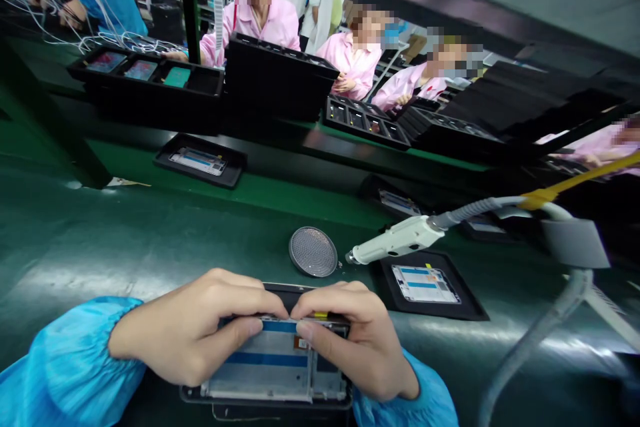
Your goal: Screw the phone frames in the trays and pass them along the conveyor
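the left hand and the right hand both grasp the upper edge of a phone panel, thumbs pressed on its face and fingers curled over the edge, fingertips nearly meeting at the middle. the panel, a flat silvery metal plate banded with blue film, lies in a shallow black tray at the near edge of the green table. blue sleeves gather at both wrists. just beyond the hands, a round perforated metal disc lies flat, with a white power screwdriver on a grey ribbed hose beside it, its tip toward the disc. further right, another black tray cradles a similar panel. along the far side, a raised black compartment tray holds coloured phone panels, and co-workers in pink smocks sit beyond it.
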`<state>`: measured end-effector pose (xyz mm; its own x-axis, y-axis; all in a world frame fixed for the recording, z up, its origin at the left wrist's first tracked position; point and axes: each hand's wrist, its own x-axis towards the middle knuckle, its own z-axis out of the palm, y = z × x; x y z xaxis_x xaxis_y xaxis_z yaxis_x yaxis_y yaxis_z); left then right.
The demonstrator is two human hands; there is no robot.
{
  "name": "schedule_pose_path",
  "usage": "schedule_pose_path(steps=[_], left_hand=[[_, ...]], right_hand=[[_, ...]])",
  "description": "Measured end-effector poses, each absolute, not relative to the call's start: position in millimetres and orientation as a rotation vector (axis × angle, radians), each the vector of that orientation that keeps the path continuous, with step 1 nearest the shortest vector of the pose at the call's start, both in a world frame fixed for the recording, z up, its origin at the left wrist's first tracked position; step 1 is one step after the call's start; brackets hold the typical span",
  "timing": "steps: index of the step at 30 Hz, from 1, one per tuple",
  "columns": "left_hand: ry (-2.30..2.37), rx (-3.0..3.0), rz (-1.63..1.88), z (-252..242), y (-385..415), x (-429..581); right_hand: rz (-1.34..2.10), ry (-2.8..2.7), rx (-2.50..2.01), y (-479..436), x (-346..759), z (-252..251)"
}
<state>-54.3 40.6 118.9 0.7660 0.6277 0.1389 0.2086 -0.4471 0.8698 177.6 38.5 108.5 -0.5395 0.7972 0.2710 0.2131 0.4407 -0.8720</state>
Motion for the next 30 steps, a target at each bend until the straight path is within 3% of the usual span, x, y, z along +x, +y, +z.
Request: schedule_pose_path(steps=[30], left_hand=[[0.631,2.019,0.603,115.1,39.9,-53.8]], right_hand=[[1.004,-2.017,-0.843,41.8,176.0,107.1]])
